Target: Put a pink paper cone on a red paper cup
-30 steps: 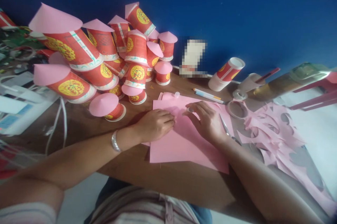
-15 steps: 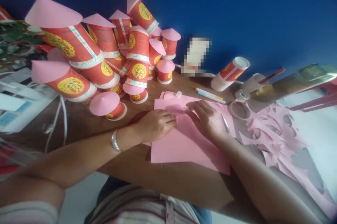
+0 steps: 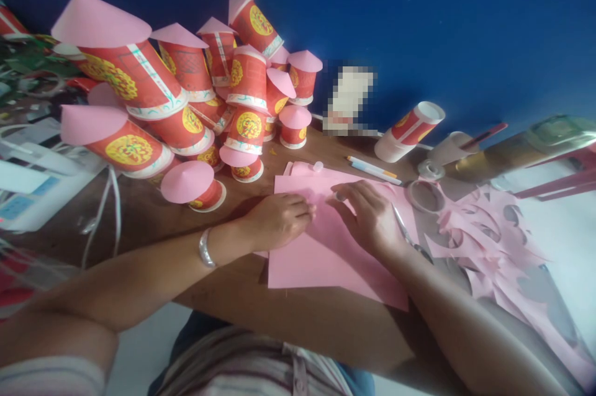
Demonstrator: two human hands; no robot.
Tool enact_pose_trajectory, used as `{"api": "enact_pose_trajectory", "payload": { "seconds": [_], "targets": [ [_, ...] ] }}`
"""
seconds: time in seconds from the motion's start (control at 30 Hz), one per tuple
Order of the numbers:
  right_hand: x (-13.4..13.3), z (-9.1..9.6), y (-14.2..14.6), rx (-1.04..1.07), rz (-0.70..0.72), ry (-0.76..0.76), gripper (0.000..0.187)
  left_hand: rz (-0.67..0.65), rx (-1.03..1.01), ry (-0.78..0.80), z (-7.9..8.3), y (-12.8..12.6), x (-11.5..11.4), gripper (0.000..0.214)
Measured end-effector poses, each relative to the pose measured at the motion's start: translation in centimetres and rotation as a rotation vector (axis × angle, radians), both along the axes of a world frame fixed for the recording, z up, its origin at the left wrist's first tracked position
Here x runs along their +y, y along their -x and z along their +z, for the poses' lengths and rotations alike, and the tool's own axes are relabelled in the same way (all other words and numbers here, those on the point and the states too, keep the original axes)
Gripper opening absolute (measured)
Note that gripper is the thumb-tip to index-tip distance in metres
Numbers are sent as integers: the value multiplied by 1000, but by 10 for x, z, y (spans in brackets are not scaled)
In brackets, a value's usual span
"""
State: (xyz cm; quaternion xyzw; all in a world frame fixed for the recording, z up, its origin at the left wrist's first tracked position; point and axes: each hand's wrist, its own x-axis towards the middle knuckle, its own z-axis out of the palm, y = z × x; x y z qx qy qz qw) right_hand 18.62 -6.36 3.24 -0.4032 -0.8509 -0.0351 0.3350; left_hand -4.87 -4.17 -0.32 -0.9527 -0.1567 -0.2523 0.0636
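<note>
Pink paper sheets point(image 3: 302, 265) lie stacked on the table in front of me, with both hands over them. My left hand point(image 3: 282, 219) is closed, its fingertips together above the top sheet; whatever they pinch does not show clearly. To its right, my right hand point(image 3: 367, 213) curls with thumb and fingers close together at a small pale thing point(image 3: 338, 196) too small to name. A gap separates the two hands. A small whitish, cap-like piece point(image 3: 318, 166) sits at the far edge of the sheets. Partly under my right wrist are scissors point(image 3: 412, 238).
Several red paper cups with pink cone roofs point(image 3: 186, 182) are piled at left. Markers point(image 3: 372, 169), a tape roll point(image 3: 426, 195), stacked cups point(image 3: 410, 132) and pink paper scraps point(image 3: 493, 241) lie to the right. A white cable point(image 3: 114, 210) hangs at left; a blue wall point(image 3: 442, 23) stands behind.
The view has shifted slightly. My right hand's fingers have moved a little, showing more of the small pale thing and the scissors. My left hand stays nearly still.
</note>
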Motion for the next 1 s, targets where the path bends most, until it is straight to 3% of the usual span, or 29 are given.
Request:
{"api": "enact_pose_trajectory", "payload": {
  "seconds": [0.37,0.6,0.8,1.0],
  "targets": [
    [11,-7,-5,-79,-41,8,11,19,-13,0,1,1,-1,19],
    [9,-2,-13,-24,-118,-73,8,8,-44,2,-4,0,0,20],
    [-1,-3,7,-2,44,49,6,-4,11,43,-2,-1,1,21],
    [7,-5,2,-49,-27,62,11,7,7,36,-1,1,0,21]
  ]
}}
